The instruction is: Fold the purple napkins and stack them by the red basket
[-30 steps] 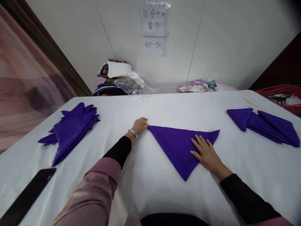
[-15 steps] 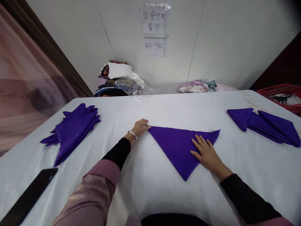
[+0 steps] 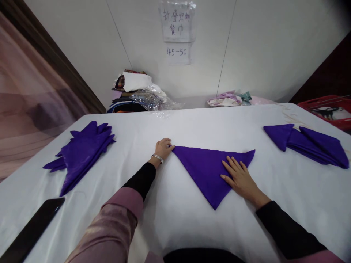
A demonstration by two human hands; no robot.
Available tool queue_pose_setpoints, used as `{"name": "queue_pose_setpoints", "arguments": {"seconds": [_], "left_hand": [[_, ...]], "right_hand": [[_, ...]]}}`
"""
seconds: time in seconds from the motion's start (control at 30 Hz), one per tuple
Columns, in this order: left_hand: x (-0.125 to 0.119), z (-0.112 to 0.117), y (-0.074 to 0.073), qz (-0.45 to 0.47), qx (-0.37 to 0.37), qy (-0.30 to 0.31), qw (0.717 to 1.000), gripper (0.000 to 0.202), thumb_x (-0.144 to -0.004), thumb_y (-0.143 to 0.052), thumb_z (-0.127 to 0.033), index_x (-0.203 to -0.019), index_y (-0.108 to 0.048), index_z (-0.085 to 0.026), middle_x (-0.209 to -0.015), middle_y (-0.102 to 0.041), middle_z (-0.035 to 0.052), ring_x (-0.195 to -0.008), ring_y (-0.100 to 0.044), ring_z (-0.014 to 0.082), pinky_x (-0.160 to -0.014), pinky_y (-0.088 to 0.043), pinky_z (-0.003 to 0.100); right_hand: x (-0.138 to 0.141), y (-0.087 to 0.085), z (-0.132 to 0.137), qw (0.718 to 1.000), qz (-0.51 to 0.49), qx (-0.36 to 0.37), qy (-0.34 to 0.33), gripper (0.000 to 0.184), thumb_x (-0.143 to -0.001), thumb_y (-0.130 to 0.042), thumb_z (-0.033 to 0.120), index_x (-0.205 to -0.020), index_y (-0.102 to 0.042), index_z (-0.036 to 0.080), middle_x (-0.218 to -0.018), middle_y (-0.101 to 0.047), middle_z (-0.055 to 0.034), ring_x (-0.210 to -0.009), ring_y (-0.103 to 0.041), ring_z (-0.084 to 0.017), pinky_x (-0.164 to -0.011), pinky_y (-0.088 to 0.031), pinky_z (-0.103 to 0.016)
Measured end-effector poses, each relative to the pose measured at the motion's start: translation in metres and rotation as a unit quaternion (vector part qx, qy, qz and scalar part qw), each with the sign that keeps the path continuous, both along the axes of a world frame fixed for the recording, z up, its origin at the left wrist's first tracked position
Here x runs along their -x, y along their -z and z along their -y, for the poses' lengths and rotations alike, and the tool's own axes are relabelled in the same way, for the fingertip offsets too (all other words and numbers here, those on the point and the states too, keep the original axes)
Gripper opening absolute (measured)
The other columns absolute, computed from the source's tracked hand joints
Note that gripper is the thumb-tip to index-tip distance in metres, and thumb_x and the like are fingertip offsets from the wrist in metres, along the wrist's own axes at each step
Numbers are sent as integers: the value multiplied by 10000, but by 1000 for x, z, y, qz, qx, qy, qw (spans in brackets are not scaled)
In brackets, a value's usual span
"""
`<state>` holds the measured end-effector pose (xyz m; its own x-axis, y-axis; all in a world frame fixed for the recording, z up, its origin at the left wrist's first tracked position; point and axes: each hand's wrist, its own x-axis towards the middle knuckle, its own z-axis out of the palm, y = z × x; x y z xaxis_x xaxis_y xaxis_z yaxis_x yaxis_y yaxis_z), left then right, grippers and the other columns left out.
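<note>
L hand (image 3: 163, 148) is at the left corner of the napkin (image 3: 203, 166), fingers curled in w/ fingertips touching that corner; can't tell if it pinches the cloth or just presses it. Knuckles face up, bracelet (image 3: 157, 157) on the wrist, and the forearm in a black cuff and pink sleeve runs from bottom-centre out to the far left of the napkin. R hand (image 3: 240, 179) is open and flat, palm down, fingers spread a little and pointing away and slightly left. The fingers and most of the palm lie on the napkin's right half and the heel sits at its lower-right edge, by the bare worktop (image 3: 175, 226). The R forearm comes in from bottom right, low over the cloth-covered top. The napkin is purple, a flat triangle in the middle of the worktop just in front of the person: long edge on the far side, point toward the body, right tip free beyond the R fingers. Well apart to the left is a fanned stack (image 3: 82, 153) of purple napkins; well apart to the right are two more folded purple ones (image 3: 309, 144). A black slab (image 3: 30, 230) lies at the near-left edge. Past the far edge there's a cloth pile (image 3: 137, 93) against the wall, w/ a paper sign (image 3: 177, 25) above, and a red basket (image 3: 329, 109) at far right.
</note>
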<state>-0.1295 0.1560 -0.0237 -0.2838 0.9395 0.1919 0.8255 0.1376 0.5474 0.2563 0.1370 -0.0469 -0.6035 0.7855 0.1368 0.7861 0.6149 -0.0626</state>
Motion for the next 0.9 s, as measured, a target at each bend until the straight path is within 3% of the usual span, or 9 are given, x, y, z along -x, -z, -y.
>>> {"name": "queue_pose_setpoints", "arguments": {"seconds": [0.17,0.23,0.33,0.43,0.63,0.9], "left_hand": [[-14,18,-7,-20,-50,4,999,211,-847,-484,-329,-963,-619,-216,-1242,-583,90,-1187,-501,216,-1073,-294,470],[-27,38,-8,-44,-67,55,995,283,-872,-461,-349,-1080,-589,-206,-1272,-573,92,-1225,-473,201,-1104,-251,454],[-48,72,-6,-123,-67,194,971,419,-906,-395,-410,-1248,-493,-190,-1363,-500,106,-1308,-385,204,-1118,-232,452],[-58,92,-2,-183,-10,247,951,583,-892,-366,-510,-1360,-375,-161,-1451,-377,134,-1373,-264,241,-1118,-223,474],[-53,75,-1,-200,93,220,950,760,-839,-319,-650,-1404,-308,-142,-1487,-298,143,-1394,-189,279,-1125,-134,532],[-30,38,1,-166,119,191,960,682,-855,-337,-612,-1414,-293,-222,-1508,-267,99,-1400,-172,256,-1126,-76,516]], "right_hand": [[0,0,0,1000,-8,0,1,638,-900,-290,603,-1405,-365,221,-1497,-276,-87,-1380,-214,-269,-1089,-214,-493],[0,0,0,1000,-10,1,0,635,-899,-293,602,-1405,-365,225,-1498,-274,-85,-1381,-212,-269,-1090,-211,-495],[0,0,0,1000,-10,3,-2,638,-899,-293,603,-1411,-351,226,-1501,-267,-86,-1383,-208,-267,-1091,-211,-496],[0,1,0,1000,-12,2,-3,638,-900,-288,605,-1412,-349,230,-1500,-269,-85,-1383,-207,-268,-1090,-211,-500],[0,-1,0,1000,-10,4,-1,642,-899,-277,610,-1409,-356,227,-1497,-273,-89,-1381,-210,-273,-1089,-211,-502],[0,0,0,1000,-14,13,1,643,-899,-278,607,-1423,-327,237,-1505,-255,-80,-1386,-194,-273,-1093,-200,-505]]}}
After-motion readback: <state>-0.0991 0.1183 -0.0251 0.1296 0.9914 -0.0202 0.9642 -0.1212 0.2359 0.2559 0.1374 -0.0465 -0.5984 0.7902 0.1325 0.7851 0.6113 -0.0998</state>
